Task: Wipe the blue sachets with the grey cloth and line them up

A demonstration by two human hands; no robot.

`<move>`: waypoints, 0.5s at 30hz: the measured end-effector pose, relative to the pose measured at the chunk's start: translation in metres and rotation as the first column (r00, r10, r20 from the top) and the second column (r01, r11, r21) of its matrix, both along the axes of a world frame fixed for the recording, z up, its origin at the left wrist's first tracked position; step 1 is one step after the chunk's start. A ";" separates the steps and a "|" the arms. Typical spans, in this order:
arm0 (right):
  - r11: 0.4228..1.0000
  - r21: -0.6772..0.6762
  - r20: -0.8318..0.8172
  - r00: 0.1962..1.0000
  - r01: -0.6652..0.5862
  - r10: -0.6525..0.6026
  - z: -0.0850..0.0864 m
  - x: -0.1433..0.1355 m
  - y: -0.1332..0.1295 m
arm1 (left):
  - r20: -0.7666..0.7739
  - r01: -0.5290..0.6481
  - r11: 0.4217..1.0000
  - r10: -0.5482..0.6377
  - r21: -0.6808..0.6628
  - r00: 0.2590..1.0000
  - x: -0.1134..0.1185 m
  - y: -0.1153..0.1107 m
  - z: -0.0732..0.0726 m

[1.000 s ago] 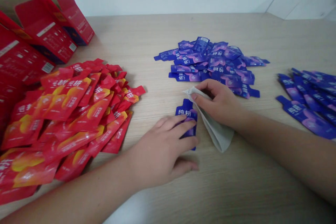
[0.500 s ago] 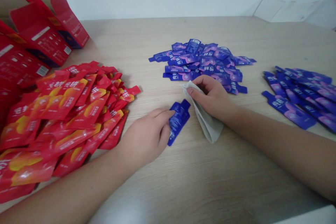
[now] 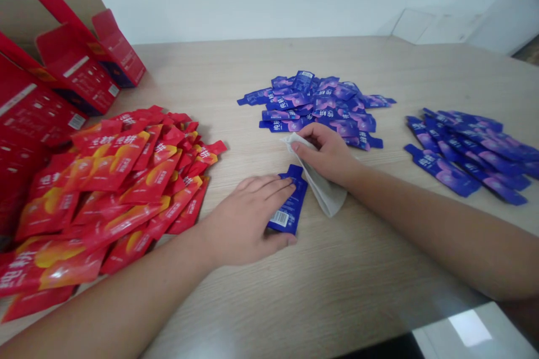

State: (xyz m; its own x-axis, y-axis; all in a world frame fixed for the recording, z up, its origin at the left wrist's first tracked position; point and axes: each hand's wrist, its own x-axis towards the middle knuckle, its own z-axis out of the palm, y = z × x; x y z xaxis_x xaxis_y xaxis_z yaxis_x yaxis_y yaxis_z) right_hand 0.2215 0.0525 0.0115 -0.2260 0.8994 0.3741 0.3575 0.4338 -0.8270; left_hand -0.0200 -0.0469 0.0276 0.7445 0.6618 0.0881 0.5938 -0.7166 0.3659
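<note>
A single blue pouch [image 3: 295,207] lies on the table with its barcode side up and its spout end pointing away. My left hand [image 3: 248,221] rests over its left part, fingers stretched across it and the thumb apart near its lower edge. Pinched between the thumb and fingers of my right hand [image 3: 326,154] is a folded white cloth [image 3: 326,193], which hangs down just right of the pouch. Behind my right hand is a pile of blue and purple pouches [image 3: 315,104].
Red pouches [image 3: 113,179] are heaped at the left, with open red boxes [image 3: 80,70] behind them. More blue pouches [image 3: 467,151] lie fanned out at the right. A white object [image 3: 471,331] shows at the bottom right corner.
My left hand has opened from its curled hold and now lies flatter on the pouch. The pouch has turned more upright in view, showing its barcode. My right hand still holds the cloth.
</note>
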 end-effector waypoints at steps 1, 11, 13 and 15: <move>1.000 0.004 0.010 1.000 -0.009 0.009 0.000 0.000 0.001 | 0.012 -0.017 1.000 0.017 0.001 1.000 0.000 0.000 0.000; 0.995 0.064 -0.004 0.997 -0.078 0.079 -0.008 -0.002 0.000 | 0.030 -0.080 0.996 0.080 0.029 0.996 0.000 -0.001 -0.002; 0.995 0.068 0.020 0.997 -0.073 0.072 -0.006 -0.002 -0.002 | 0.030 -0.081 0.996 0.080 0.028 0.996 0.000 0.000 -0.002; 0.996 0.066 0.044 0.997 -0.067 0.064 -0.004 -0.003 -0.002 | 0.023 -0.077 0.997 0.077 0.028 0.997 0.001 0.000 -0.002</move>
